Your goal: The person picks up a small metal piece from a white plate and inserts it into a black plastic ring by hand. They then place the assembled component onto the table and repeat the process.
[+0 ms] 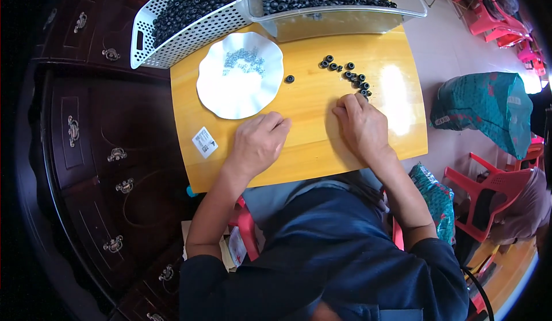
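My left hand [260,141] rests over the near part of the yellow table, its fingers curled together just below a white wavy-rimmed plate [215,99]. Small translucent bluish pieces [244,62] lie on that plate. Further right, my right hand [364,124] is closed, with thumb and fingers pressed together at the near end of a loose line of small black ring-shaped parts [357,78]. Whatever either hand holds is hidden by the fingers. One single black ring-shaped part [290,79] lies by the plate's right rim.
At the table's far side stand a white perforated basket [198,30] and a clear plastic bin [339,19], both full of black ring-shaped parts. A white label [204,142] lies at the left edge. Dark drawers [86,131] flank the left; green sacks [483,111] and red chairs [494,188] stand right.
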Tool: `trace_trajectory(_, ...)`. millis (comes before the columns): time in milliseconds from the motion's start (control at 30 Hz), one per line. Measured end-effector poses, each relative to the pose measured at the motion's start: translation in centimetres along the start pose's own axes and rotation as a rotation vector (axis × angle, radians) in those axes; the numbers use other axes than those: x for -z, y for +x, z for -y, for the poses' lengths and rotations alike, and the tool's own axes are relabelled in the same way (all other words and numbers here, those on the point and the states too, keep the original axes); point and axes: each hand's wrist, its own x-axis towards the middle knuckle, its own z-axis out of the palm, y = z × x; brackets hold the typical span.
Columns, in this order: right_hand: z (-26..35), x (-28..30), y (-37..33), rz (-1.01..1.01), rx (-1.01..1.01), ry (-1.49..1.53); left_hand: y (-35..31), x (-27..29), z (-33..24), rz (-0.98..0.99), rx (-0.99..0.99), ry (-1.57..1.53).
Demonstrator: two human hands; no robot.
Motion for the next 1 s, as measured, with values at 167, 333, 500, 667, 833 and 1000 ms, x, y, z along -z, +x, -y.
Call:
trace_trajectory(167, -0.1, 0.1, -0.3, -0.037, 0.056, 0.070, -0.2, 0.2, 0.0, 0.022, -0.010, -0.019)
trace_trajectory(333, -0.1, 0.2, -0.1, -0.062, 0.076, 0.107, -0.3, 0.5, 0.0, 0.047, -0.033, -0.033)
trace_trajectory(500, -0.5, -0.2, -0.2, 0.005, 0.052, 0.080, -0.2, 0.4, -0.2, 0.041, -0.051, -0.050)
trace_trajectory(667, -0.2, -0.5, 0.0, 0.002, 0.068, 0.079, -0.3, 0.7, -0.1, 0.060, -0.075, -0.081)
trace_trajectory(833, 2.3, -0.2, 1.6, 0.028, 0.096, 0.116, -0.7, 0.5, 0.0, 0.063, -0.057, -0.082)
trace_trajectory(1000, 6.5, -0.7, 5.3, -0.040, 0.292, 0.292, -1.1, -0.1, -0.1, 0.022, -0.058, -0.066)
